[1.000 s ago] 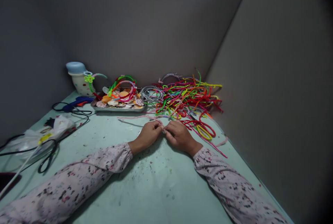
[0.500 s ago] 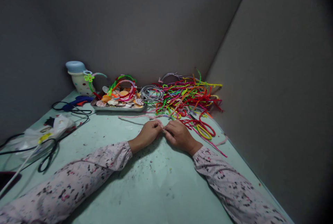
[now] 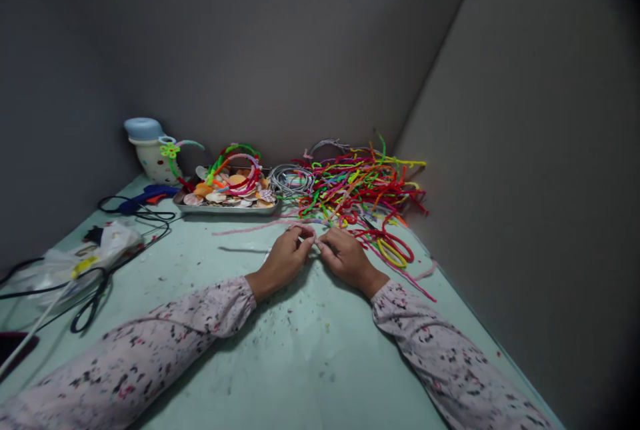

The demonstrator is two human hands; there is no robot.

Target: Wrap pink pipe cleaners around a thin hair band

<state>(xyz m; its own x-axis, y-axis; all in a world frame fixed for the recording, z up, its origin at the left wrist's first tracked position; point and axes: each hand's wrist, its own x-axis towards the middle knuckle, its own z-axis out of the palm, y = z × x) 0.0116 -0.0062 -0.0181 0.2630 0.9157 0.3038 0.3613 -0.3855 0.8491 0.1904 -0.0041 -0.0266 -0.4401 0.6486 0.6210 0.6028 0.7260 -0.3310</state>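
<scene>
My left hand point(image 3: 283, 260) and my right hand point(image 3: 347, 260) meet over the middle of the table, fingertips almost touching. Both are closed in a pinch on a pale pink pipe cleaner point(image 3: 245, 229). Its long free end sticks out to the left, past the back of my left hand, and a small loop of it shows between the left thumb and fingers. Below that end runs a thin grey line, a wire or a shadow; I cannot tell which. My fingers hide the exact spot they grip.
Behind my hands lie a heap of coloured pipe cleaners point(image 3: 360, 180), a coil of grey wire point(image 3: 290, 179) and a metal tray point(image 3: 230, 210) holding shells and pipe-cleaner hoops. Farther left are a blue-lidded cup point(image 3: 153, 157), a blue glue gun point(image 3: 137, 202), black cables point(image 3: 103, 283) and a plastic bag point(image 3: 117, 237).
My left hand's fingers have opened into a wider arch, showing the pink loop. The pink pipe cleaner's free end has swung left and slightly down. The right hand has barely moved.
</scene>
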